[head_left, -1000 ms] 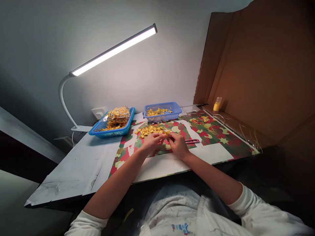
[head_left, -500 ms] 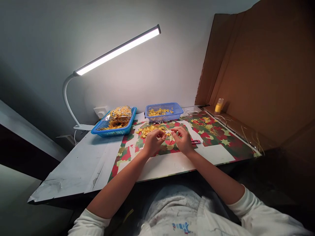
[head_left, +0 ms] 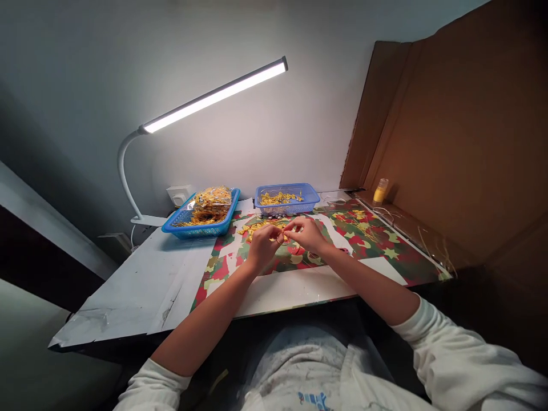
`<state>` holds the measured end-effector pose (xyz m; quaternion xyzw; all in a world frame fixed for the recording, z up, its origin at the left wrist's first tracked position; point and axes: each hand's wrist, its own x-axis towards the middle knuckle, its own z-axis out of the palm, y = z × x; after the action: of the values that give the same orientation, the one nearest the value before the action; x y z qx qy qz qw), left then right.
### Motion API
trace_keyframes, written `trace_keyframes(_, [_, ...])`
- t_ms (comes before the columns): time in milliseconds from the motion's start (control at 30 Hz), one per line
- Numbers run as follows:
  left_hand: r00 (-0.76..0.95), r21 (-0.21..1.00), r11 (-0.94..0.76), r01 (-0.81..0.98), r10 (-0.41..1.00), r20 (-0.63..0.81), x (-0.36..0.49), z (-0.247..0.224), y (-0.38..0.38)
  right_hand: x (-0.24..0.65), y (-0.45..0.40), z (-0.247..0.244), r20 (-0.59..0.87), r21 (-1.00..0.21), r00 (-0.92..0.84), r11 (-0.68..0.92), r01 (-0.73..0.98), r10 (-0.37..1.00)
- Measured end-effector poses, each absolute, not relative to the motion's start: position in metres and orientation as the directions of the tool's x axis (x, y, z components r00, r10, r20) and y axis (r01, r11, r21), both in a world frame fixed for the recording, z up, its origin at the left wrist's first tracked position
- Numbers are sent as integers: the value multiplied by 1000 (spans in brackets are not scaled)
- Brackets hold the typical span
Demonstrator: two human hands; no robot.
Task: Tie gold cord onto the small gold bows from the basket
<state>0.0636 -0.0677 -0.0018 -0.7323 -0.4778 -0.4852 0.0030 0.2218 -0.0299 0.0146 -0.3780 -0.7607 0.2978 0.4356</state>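
Note:
My left hand [head_left: 264, 245] and my right hand [head_left: 306, 234] meet fingertip to fingertip above the camouflage-patterned table cover. Both are closed in a pinch on a thin yellow cord [head_left: 280, 238], which loops between them; its finer detail is too small to make out. Just behind my left hand lies a pile of yellow ribbon pieces [head_left: 248, 229], partly hidden by the fingers. Small silvery beads [head_left: 278, 216] lie behind the hands, in front of the purple-blue basket [head_left: 308, 202], which holds more yellow pieces.
A blue basket [head_left: 201, 230] with a plastic bag and golden pieces stands at the back left, beside a lit lamp [head_left: 218, 96]. At the right are loose yellow strands [head_left: 362, 220], a small yellow bottle [head_left: 379, 192] and a cardboard wall [head_left: 454, 125].
My right hand has moved left, up against the left fingertips, and covers less of the table's right part. The whole view has shifted slightly.

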Motion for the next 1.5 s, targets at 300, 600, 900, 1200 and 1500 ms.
trace_keyframes(300, [67,468,-475,745,751,657,54,-5,-58,199,-18,-21,190,-977,-191,166,-135,963])
trace_keyframes(600, [69,460,-447,768,771,633,52,-7,-58,202,-22,-20,234,-972,-167,230,-43,958])
trace_keyframes(900, [49,436,-423,794,760,648,54,-9,-59,204,-33,-17,702,-641,-173,719,269,691])
trace_keyframes(1200, [-30,537,-408,738,776,630,57,-10,-61,205,-31,-21,629,-636,-162,623,454,760])
trace_keyframes(1500, [-11,526,-418,741,775,632,59,-9,-63,205,-30,-22,588,-727,-98,578,371,803])
